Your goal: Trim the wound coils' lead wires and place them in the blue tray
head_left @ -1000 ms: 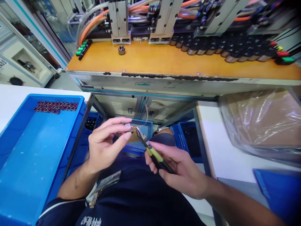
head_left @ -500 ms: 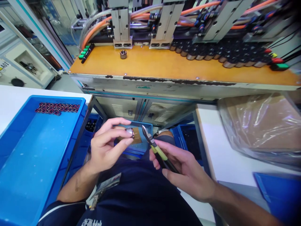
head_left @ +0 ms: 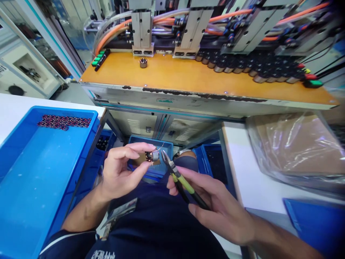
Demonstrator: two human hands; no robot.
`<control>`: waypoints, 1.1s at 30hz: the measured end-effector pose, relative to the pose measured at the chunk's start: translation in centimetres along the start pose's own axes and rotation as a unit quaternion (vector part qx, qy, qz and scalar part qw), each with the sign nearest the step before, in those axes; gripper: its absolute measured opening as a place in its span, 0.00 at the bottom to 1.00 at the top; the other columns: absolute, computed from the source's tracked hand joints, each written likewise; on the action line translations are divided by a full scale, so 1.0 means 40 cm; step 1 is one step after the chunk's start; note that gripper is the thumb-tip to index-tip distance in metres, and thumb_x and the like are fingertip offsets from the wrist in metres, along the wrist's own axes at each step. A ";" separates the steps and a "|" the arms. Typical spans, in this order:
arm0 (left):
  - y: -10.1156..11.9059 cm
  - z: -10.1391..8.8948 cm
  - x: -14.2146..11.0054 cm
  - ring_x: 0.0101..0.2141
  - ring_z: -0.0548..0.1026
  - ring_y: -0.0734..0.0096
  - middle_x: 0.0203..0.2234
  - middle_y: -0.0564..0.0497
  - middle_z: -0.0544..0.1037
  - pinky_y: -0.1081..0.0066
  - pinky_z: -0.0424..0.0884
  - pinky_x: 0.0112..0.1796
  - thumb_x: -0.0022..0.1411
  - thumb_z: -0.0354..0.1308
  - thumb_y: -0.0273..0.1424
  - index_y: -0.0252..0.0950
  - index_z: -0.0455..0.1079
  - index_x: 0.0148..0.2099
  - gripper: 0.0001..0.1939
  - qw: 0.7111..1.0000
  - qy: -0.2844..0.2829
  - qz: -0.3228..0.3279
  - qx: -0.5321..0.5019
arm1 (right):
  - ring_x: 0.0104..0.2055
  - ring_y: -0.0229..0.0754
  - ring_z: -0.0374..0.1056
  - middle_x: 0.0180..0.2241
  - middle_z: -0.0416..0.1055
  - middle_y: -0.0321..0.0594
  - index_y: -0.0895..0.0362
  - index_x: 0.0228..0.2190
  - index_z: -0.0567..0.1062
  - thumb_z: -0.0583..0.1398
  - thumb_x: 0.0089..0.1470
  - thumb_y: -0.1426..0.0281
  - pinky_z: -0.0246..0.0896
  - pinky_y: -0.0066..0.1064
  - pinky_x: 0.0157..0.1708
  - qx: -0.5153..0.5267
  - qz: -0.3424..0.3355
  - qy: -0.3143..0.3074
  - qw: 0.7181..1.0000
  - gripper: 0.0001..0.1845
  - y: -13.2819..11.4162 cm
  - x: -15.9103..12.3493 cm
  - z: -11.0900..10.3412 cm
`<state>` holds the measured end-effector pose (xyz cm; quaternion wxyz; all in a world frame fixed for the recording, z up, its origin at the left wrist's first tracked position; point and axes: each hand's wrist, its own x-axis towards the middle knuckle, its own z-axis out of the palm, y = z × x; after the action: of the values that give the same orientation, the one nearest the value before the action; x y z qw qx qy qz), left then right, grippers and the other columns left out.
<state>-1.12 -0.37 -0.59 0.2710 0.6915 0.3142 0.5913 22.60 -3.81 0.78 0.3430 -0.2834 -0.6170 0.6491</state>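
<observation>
My left hand [head_left: 122,169] pinches a small wound motor rotor [head_left: 151,156] between thumb and fingers, over my lap. Thin copper wire ends stick out of the rotor. My right hand [head_left: 215,205] grips a pair of side cutters [head_left: 179,178] with yellow-and-black handles. The cutter jaws point up and left, their tip right beside the rotor's right end. Both hands hover above a small blue bin [head_left: 161,169] under the bench.
A large blue tray [head_left: 32,172] at my left holds a row of dark rotors [head_left: 64,122] along its far edge. An orange-topped machine bench [head_left: 188,77] stands ahead with a lone rotor [head_left: 143,63] and a row of parts [head_left: 250,66]. Plastic-wrapped cardboard [head_left: 296,144] lies at right.
The long loose wire seen a second ago is gone from the rotor. My left hand has turned the rotor, and the cutter tip has come back close beside it.
</observation>
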 end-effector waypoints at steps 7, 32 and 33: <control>0.005 -0.006 -0.003 0.44 0.81 0.59 0.44 0.46 0.82 0.58 0.80 0.44 0.50 0.65 0.11 0.40 0.61 0.47 0.28 1.000 -0.010 -0.009 -0.022 | 0.45 0.39 0.70 0.47 0.70 0.40 0.39 0.62 0.60 0.55 0.52 0.86 0.68 0.37 0.50 0.018 -0.007 -0.009 1.000 0.43 0.000 0.007 0.007; 0.007 -0.008 -0.014 0.46 0.80 0.61 0.47 0.48 0.80 0.61 0.79 0.46 0.49 0.61 0.06 0.39 0.65 0.50 0.31 0.996 -0.002 -0.054 -0.070 | 0.35 0.33 0.68 0.40 0.70 0.36 0.40 0.60 0.62 0.56 0.53 0.83 0.68 0.26 0.37 -0.046 0.023 0.035 0.998 0.38 0.023 0.009 0.014; 0.008 -0.009 -0.015 0.46 0.80 0.62 0.46 0.49 0.80 0.62 0.80 0.45 0.49 0.62 0.07 0.40 0.66 0.50 0.31 0.995 0.011 -0.069 -0.077 | 0.36 0.34 0.69 0.41 0.70 0.37 0.43 0.60 0.62 0.56 0.54 0.81 0.69 0.28 0.39 -0.062 0.027 0.043 0.997 0.36 0.025 0.012 0.012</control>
<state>-1.51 -1.02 -0.68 0.3605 0.6389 0.3178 0.6008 21.83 -3.75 -0.16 0.3327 -0.3482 -0.6330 0.6061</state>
